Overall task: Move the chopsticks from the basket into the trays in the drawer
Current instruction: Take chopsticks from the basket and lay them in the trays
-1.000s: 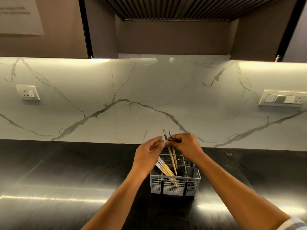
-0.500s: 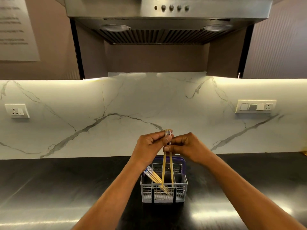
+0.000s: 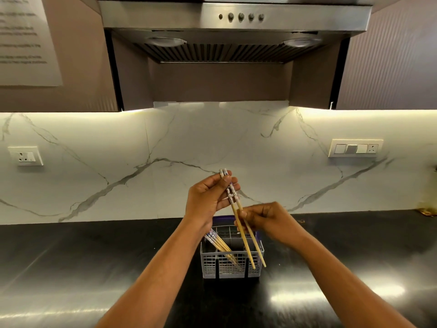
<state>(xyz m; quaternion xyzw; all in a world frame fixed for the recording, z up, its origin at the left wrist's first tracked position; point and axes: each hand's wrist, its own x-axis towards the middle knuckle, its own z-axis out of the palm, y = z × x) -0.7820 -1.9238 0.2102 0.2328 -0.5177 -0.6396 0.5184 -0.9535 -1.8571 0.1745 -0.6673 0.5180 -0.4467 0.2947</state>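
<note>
A pair of chopsticks (image 3: pixel 239 216) is held above the basket (image 3: pixel 230 265), its long axis running steeply from the patterned upper ends at far left down to the pale tapered tips at near right; the tips hang in front of the basket's right near corner. The left hand (image 3: pixel 208 200) pinches the patterned upper ends between thumb and curled fingers. The right hand (image 3: pixel 264 220) has its fingers curled round the bare wooden shafts lower down.

The grey slotted plastic basket stands on a glossy black countertop (image 3: pixel 94 268), and more chopsticks (image 3: pixel 218 243) lean leftward inside it, patterned ends up. Behind runs a white veined marble backsplash (image 3: pixel 165 150) with a wall socket (image 3: pixel 25 156) at left and a switch panel (image 3: pixel 356 148) at right, under a steel range hood (image 3: pixel 236 27).
</note>
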